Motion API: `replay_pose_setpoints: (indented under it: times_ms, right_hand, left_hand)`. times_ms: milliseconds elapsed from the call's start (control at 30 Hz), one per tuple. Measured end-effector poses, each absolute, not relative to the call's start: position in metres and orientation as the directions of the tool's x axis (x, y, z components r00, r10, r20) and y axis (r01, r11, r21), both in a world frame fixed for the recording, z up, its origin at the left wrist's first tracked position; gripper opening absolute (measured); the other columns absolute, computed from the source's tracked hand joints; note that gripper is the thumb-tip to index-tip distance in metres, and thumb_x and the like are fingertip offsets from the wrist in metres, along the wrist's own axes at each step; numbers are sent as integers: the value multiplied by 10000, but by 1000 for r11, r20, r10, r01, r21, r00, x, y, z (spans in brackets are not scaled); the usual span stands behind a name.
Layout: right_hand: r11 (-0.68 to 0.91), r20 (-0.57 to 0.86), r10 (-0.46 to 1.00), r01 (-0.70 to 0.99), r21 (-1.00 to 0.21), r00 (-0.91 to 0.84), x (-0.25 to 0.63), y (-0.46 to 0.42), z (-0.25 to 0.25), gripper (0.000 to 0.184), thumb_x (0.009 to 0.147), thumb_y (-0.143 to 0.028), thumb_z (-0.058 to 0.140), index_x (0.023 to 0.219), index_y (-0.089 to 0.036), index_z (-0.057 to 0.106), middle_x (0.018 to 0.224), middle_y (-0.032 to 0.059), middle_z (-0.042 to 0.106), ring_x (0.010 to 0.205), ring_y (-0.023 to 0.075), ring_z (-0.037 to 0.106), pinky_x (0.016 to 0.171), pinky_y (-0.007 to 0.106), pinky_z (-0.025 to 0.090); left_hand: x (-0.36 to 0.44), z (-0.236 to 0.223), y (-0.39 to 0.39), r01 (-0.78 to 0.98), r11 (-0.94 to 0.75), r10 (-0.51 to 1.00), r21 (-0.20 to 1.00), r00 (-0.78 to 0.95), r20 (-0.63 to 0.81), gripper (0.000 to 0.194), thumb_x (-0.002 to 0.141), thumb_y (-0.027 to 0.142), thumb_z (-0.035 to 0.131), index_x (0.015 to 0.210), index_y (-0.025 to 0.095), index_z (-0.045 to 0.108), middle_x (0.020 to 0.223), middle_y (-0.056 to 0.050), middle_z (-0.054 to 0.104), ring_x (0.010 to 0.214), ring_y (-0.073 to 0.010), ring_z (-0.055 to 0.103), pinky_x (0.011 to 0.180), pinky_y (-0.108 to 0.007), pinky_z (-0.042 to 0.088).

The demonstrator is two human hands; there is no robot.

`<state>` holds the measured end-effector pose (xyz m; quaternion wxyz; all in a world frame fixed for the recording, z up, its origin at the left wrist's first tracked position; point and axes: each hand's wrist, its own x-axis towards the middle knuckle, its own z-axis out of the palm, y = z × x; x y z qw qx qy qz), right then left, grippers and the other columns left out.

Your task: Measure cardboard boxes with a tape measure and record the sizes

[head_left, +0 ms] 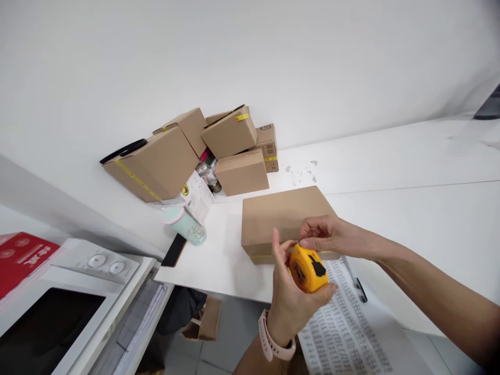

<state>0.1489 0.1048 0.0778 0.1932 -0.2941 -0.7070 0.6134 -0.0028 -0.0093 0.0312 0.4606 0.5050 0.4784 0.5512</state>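
Note:
A yellow-orange tape measure [307, 268] with a black button rests in my left hand [287, 291], whose fingers and thumb wrap round it. My right hand [322, 234] pinches at the top of the tape measure, where the end of its blade seems to be; that small part is mostly hidden by the fingers. Just behind both hands lies a closed brown cardboard box [283, 213] on the white table [230, 265]. Printed sheets [339, 317] lie below the hands, with a black pen [361, 290] beside them.
Several cardboard boxes [242, 172] are piled against the wall at the back left. Near the table's left edge stand a mint-green tumbler [186, 226] and a dark flat object [174, 251]. A white microwave [58, 307] with a red box [23, 263] on it is at far left.

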Motion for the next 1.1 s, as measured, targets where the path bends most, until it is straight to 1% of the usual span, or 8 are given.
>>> replay_pose_setpoints:
  times_ms: [200,333,400,467,667,833,967,1100]
  right_hand:
    - [12,-110,607,148,-989,-787,151,114,92,469,737,-613,762,787,-188,571,686,-22,550,610,99,462,563,245,363]
    - [112,-19,709,140,-984,-705,152,152,102,520,741,-688,714,739,-182,597,725,13,586,669,126,499,663,280,427]
    - [138,8,746,143,-980,-666,149,173,104,552,744,-724,685,727,-179,599,748,30,601,710,145,522,736,304,452]
    - [167,27,769,160,-973,-638,144,192,103,579,734,-754,671,723,-181,591,765,37,606,752,160,533,800,320,458]
    - [158,-82,813,354,-922,-577,123,230,83,686,727,-867,553,854,-196,613,1005,103,701,968,287,618,865,378,494]
    - [239,-87,854,536,-809,-513,117,258,71,747,818,-832,454,1050,-162,689,1264,162,671,1170,361,601,1008,408,466]
    - [291,-102,837,595,-749,-537,114,274,65,673,897,-752,398,1059,-165,684,1314,156,651,1193,351,600,1009,395,475]
    - [359,-96,806,610,-706,-585,110,280,56,610,920,-725,375,955,-191,669,1216,143,695,1118,329,640,950,379,500]
  left_hand:
    - [-1,24,-12,-56,-124,992,991,-44,122,1328,627,242,888,1570,413,-32,1295,-92,492,1132,-274,571,1018,-434,462]
    - [-3,17,-17,-187,30,999,982,29,-25,1039,672,421,887,1531,344,308,1134,-94,588,943,-241,616,865,-403,532]
    - [-3,19,-20,-315,103,994,943,77,-82,829,688,481,868,1400,262,503,1049,-88,619,877,-224,631,814,-389,545]
    - [-1,25,-20,-436,139,990,889,77,-117,702,691,510,858,1261,200,590,986,-69,631,787,-191,640,777,-380,555]
    - [7,50,3,-592,150,981,792,-10,-193,540,697,543,836,1010,159,621,867,-22,624,659,-171,663,703,-356,570]
    - [8,51,18,-619,236,950,749,-14,-311,581,659,600,837,938,139,618,764,-18,616,638,-182,661,684,-346,568]
    - [6,50,16,-605,211,950,768,-57,-306,596,652,607,840,949,131,636,829,-37,638,662,-186,668,696,-363,580]
    - [4,51,15,-612,209,938,763,-95,-334,637,619,618,853,965,129,634,871,-48,648,669,-196,679,691,-377,589]
